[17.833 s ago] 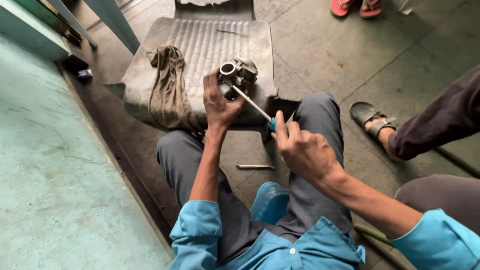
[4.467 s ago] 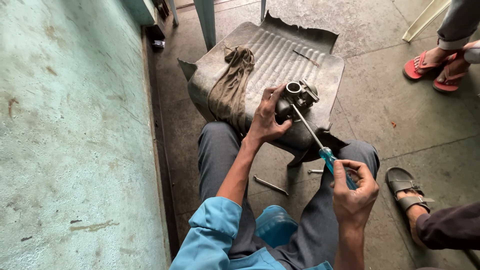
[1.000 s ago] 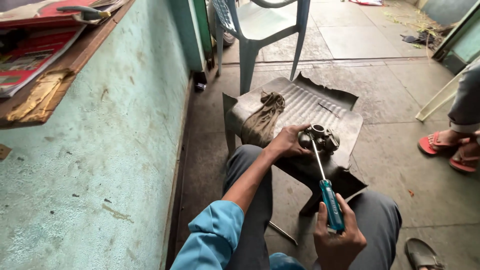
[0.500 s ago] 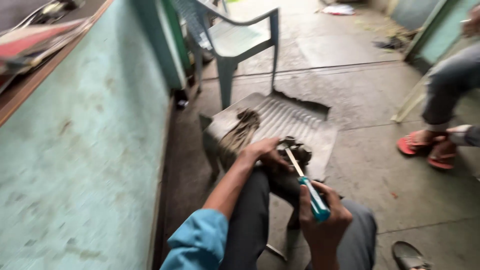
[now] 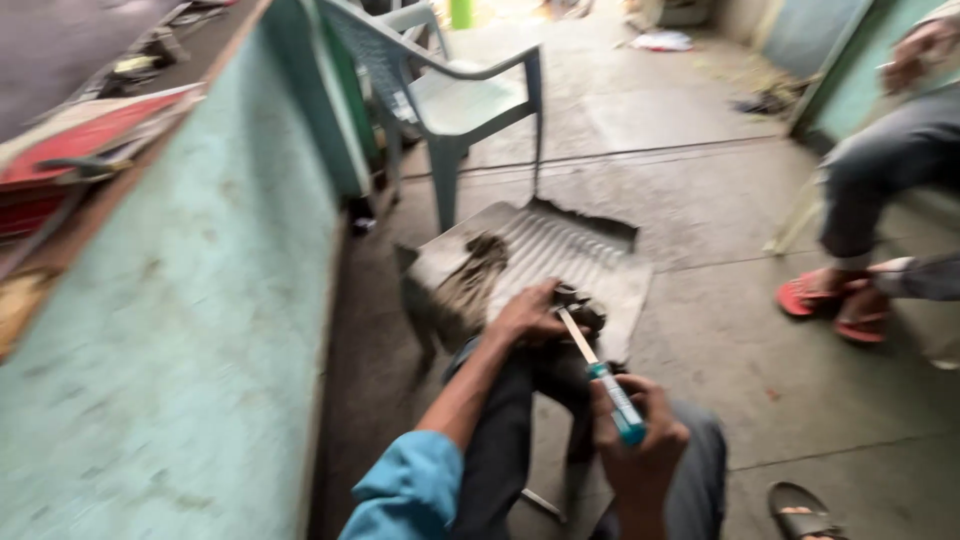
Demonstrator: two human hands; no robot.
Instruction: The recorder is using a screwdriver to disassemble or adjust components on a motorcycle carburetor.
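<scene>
Down on the ribbed grey mat (image 5: 600, 262) the left hand (image 5: 528, 315) is still clasping the dark metal part (image 5: 582, 312), while the right hand (image 5: 640, 448) is keeping its fist clenched on the blue-handled screwdriver (image 5: 603, 375), tip at the part. Compared with a second ago, only the view is lifting toward the plastic chair (image 5: 455, 95) and blurring; the grip is holding unchanged, so the work on the part is apparently continuing.

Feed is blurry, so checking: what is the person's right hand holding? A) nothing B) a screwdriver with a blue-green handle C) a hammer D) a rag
B: the right hand grips the screwdriver by its blue-green handle, shaft pointing at the metal part under the left hand.
</scene>
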